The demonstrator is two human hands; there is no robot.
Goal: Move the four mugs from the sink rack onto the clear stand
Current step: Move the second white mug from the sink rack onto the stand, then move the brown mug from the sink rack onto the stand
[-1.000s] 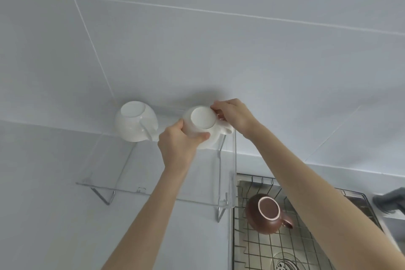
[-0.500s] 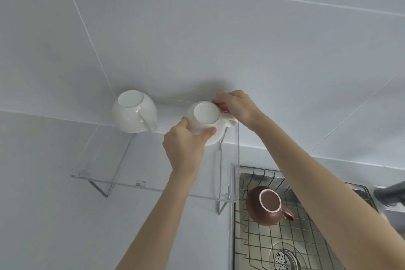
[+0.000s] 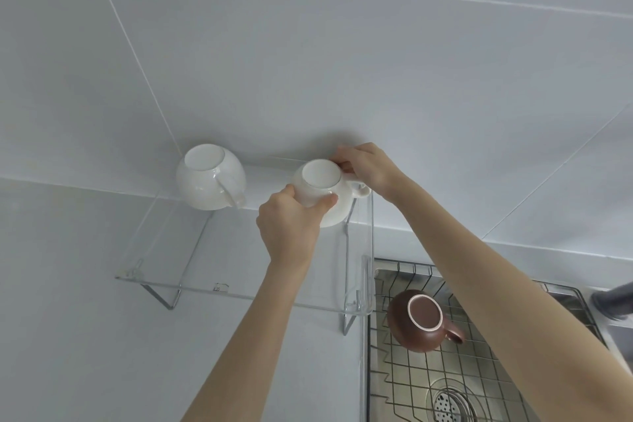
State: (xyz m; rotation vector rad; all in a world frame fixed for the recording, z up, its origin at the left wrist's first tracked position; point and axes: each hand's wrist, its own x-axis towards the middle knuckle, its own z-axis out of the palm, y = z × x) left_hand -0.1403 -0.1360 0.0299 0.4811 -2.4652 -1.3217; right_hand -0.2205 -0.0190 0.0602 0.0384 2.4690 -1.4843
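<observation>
A clear stand (image 3: 191, 260) sits on the white counter against the tiled wall. One white mug (image 3: 209, 181) rests upside down on its back left. A second white mug (image 3: 320, 178), also upside down, is at the stand's back right. My left hand (image 3: 289, 226) grips its near side and my right hand (image 3: 364, 168) holds it at the handle. A brown mug (image 3: 419, 322) lies upside down on the wire sink rack (image 3: 411, 384) to the right.
The steel sink with a round drain (image 3: 448, 404) lies under the rack. A dark grey object (image 3: 613, 301) shows at the right edge. The wall stands directly behind the stand.
Both hands have stayed on the second white mug at the stand's back right. The view has shifted slightly; the mug sits a little lower and closer to the stand's surface.
</observation>
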